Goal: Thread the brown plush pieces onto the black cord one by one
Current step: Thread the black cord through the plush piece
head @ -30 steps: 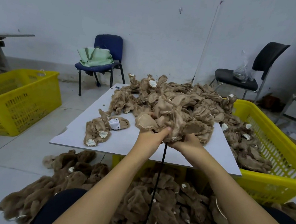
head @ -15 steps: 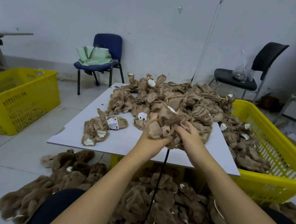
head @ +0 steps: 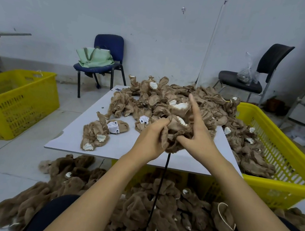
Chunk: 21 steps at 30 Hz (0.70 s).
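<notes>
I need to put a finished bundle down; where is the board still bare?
Bare along the white board's near edge and left edge, around the small plush cluster. The plush pile crowds the far right half.

Brown plush pieces [head: 169, 106] with white patches, black cord [head: 161, 182], yellow baskets [head: 285, 148], blue chair [head: 107, 54], white surface [head: 125, 146].

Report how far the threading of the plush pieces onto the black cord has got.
Done: the fluffy brown pile on the floor, where the black cord runs down, looks threaded, though not certainly. In hand: left hand and right hand grip a plush piece above the cord. Left: a large heap on the white board, plus pieces in the right yellow basket.
</notes>
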Available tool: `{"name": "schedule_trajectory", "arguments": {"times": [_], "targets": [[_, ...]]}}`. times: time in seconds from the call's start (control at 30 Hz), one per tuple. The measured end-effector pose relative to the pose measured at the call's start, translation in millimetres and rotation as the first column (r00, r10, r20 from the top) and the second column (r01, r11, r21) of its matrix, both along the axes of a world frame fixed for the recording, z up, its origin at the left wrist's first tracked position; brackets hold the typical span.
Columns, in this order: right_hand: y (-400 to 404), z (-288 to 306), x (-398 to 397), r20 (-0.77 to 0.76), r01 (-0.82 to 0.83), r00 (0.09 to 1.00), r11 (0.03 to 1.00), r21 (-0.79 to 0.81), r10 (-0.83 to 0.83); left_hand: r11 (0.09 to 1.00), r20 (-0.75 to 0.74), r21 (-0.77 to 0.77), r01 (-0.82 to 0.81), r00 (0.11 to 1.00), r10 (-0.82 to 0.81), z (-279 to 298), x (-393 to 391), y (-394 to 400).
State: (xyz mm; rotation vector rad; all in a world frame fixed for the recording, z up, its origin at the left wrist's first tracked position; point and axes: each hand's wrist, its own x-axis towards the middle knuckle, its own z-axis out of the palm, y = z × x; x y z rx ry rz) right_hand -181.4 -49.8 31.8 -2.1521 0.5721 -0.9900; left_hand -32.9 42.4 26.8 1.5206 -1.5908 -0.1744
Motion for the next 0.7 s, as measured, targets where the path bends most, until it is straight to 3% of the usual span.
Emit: {"name": "schedule_trajectory", "arguments": {"times": [0.07, 0.2, 0.33, 0.43, 0.6, 0.7], "targets": [[-1.1, 8.2, -2.8, -0.126, -0.001, 0.992, 0.991, -0.134, -0.016, 1.0, 0.028, -0.017, 0.017, 0.999, -0.017, -2.1, 1.0, -0.1], [-6.9, 9.3, -5.2, -0.206, 0.024, 0.977, 0.99, -0.142, -0.053, 0.999, 0.082, -0.03, 0.03, 0.996, -0.028, -4.7, 2.5, -5.1], [-7.6, 10.2, -9.8, -0.114, -0.025, 0.993, 1.0, -0.002, 0.025, 0.998, 0.052, -0.015, 0.065, 0.997, -0.064, -9.2, 8.9, -9.9], [-5.0, 9.3, -6.3, -0.025, 0.019, 1.0, 0.991, 0.134, -0.016, 0.998, 0.025, -0.03, 0.061, 0.998, -0.06, -7.2, 7.3, -9.7], [-6.9, 5.9, 5.7, 0.018, 0.158, 0.987, 0.984, 0.08, -0.16, 0.997, 0.001, -0.061, 0.051, 0.999, -0.051, -8.3, -0.2, -9.9], [-9.9, 4.5, 5.9, -0.007, 0.123, 0.992, 0.985, 0.124, -0.124, 0.997, -0.009, -0.038, 0.069, 0.998, -0.07, -11.5, 0.9, -9.5]]}}
